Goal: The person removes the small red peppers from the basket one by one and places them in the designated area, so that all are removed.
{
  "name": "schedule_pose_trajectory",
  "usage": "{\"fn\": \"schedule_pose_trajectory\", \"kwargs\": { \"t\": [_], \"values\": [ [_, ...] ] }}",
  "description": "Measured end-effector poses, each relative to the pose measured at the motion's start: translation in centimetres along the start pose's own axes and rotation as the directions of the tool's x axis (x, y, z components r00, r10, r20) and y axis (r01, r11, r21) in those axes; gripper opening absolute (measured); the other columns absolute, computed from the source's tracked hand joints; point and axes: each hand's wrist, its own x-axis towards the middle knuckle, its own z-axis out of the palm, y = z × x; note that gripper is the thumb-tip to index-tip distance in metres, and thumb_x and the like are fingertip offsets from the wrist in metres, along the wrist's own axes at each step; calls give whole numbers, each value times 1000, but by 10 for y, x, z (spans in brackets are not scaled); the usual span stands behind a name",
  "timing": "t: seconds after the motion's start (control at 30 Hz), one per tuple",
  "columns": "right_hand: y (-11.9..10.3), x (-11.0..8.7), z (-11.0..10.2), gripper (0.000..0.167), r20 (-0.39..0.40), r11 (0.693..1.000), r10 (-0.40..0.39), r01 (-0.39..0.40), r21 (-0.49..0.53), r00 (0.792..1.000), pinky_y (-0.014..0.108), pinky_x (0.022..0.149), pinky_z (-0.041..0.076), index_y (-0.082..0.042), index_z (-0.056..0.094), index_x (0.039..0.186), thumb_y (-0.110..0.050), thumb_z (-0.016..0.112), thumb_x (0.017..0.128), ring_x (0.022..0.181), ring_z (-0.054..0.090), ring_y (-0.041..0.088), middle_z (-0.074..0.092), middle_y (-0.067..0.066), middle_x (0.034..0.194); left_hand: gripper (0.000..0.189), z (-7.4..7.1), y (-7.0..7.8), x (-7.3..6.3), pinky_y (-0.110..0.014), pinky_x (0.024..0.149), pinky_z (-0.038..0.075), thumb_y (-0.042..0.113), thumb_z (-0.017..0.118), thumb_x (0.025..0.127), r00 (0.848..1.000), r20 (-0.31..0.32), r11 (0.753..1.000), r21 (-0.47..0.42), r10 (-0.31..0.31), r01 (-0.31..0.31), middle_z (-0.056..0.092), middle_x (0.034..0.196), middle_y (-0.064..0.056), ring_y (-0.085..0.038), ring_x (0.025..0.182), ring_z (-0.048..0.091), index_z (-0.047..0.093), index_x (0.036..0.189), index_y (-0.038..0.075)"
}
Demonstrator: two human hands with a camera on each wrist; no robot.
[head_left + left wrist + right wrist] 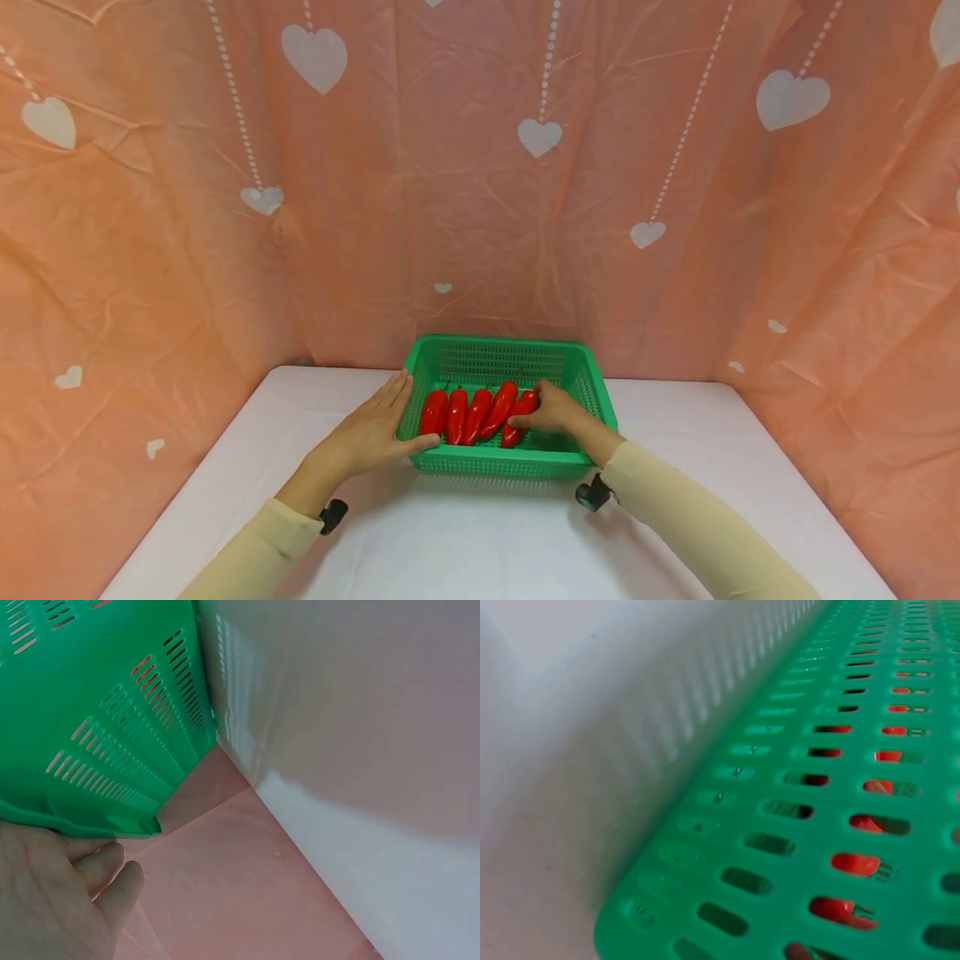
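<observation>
A green plastic basket (498, 458) with slotted walls holds several shiny red peppers (456, 418), lying side by side in a row. Inside it, my right hand (561, 412) grips the rightmost red pepper (512, 437), fingers over its top end and thumb on its side. My left hand (366, 430) rests along the left rim with straight fingers, its thumb lying over the front left corner. In the left wrist view, the fingers (99, 868) touch the rim from outside. The right wrist view shows only the basket wall (705, 889), with red showing through its slots; the right hand is hidden there.
The basket stands on a white-covered table (465, 542), toward its back edge. An orange-pink curtain (480, 208) with white hearts encloses the back and both sides. Dark wrist cameras sit under both sleeves, the right camera (594, 493) close to the basket's front right corner.
</observation>
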Motion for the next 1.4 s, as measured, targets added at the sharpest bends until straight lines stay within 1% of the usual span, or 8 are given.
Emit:
{"fn": "schedule_pose_trajectory", "kwargs": {
  "t": [0.1,0.2,0.53,0.8,1.03,1.17,1.27,1.4],
  "values": [
    [-1,0,-1,81,8,1000,-7,7,10,1000,53,104,57,10,49,144,-34,89,89,117,65,39,68,24,130,121,0,0,0,-55,132,23,82,52,96,1000,-2,1000,5,1,-1,12,178,-23,-41,165,12,17,167,-9],
    [-1,0,-1,85,11,1000,-10,10,25,1000,55,108,55,10,47,149,-33,89,89,123,64,42,65,27,136,120,0,0,0,-55,132,23,82,52,96,1000,-3,1000,5,1,-1,12,178,-23,-41,165,12,17,167,-9],
    [-2,1,-2,81,-33,997,-44,46,61,998,54,102,57,9,48,144,-25,93,86,118,64,41,64,27,131,120,1,0,1,-55,132,24,82,52,96,1000,-3,1000,8,2,-2,14,178,-23,-41,165,14,17,167,-9],
    [-2,1,-3,82,-53,993,-58,63,99,997,58,109,53,4,46,150,-19,92,86,129,58,46,55,32,141,120,3,-2,2,-55,132,24,81,52,96,1000,-3,1000,15,0,0,14,178,-23,-41,165,14,17,167,-8],
    [-1,4,-6,81,-49,979,-93,100,180,994,57,103,57,1,43,153,-12,89,88,124,60,46,54,32,139,119,3,-1,2,-55,132,22,81,53,96,1000,-10,1000,24,2,-2,15,177,-24,-40,165,14,18,167,-9],
    [-2,3,-9,80,-43,965,-106,114,238,993,51,94,62,0,44,154,-10,89,88,119,65,44,60,32,136,118,2,-1,3,-55,132,22,79,54,97,1000,-14,1000,20,8,-8,16,177,-24,-41,165,15,19,166,-10],
    [-1,2,-11,81,-46,955,-97,106,278,994,47,86,65,-2,43,155,-11,89,89,112,70,41,61,31,133,118,3,-1,3,-55,132,22,79,54,97,1000,-13,1000,20,9,-9,17,177,-24,-41,165,15,20,166,-10],
    [-1,0,-13,82,-56,942,-92,105,320,994,45,84,66,-2,41,155,-13,89,89,111,72,41,61,30,130,118,3,-1,2,-55,132,22,79,54,97,1000,-13,1000,17,6,-6,17,177,-24,-41,165,15,20,166,-9]
  ]
}}
